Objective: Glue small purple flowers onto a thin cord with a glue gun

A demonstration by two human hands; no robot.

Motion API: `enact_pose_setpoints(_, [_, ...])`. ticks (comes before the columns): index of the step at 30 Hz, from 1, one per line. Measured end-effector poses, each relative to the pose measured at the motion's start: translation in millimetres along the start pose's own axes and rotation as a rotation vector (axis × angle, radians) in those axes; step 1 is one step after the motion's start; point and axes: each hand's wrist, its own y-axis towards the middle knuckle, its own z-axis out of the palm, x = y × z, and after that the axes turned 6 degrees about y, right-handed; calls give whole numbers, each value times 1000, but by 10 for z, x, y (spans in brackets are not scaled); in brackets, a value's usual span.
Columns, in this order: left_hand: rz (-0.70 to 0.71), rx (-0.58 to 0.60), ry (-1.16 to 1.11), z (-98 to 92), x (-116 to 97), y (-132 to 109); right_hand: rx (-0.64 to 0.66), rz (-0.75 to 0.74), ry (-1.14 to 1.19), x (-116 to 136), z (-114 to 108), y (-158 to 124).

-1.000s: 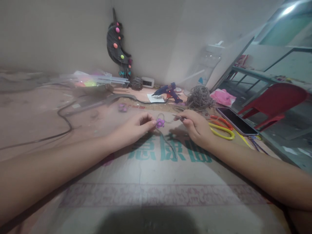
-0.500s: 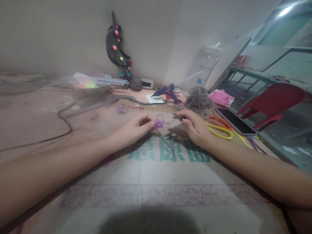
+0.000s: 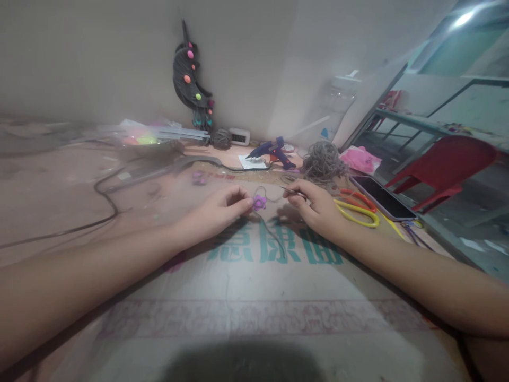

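Note:
My left hand [image 3: 233, 204] is closed in a pinch on a small purple flower [image 3: 260, 202] at its fingertips. A grey yarn tail [image 3: 273, 237] hangs down from the flower over the board, and a thin loop of yarn rises above it. Opposite, my right hand [image 3: 312, 204] is closed around a thin, dark, pointed metal tool [image 3: 294, 192]. Its tip points left towards the flower, apart from it; the exact kind is too small to make out. Both hands are above a printed cardboard sheet [image 3: 274, 284].
Behind my right hand lies a tangle of grey yarn [image 3: 324, 162]. Scissors with orange and yellow handles [image 3: 360, 213] and a phone [image 3: 384, 197] lie to the right. A blue glue gun [image 3: 274, 151] stands at the back; another purple flower [image 3: 199, 178] lies left.
The tool in my right hand has turned slightly, and its fingers have shifted a little. My left hand still pinches the purple flower.

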Motion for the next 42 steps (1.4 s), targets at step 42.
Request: enact_pose_setpoints(42, [35, -105, 38, -15, -54, -2, 545, -122, 174, 239, -100, -32])
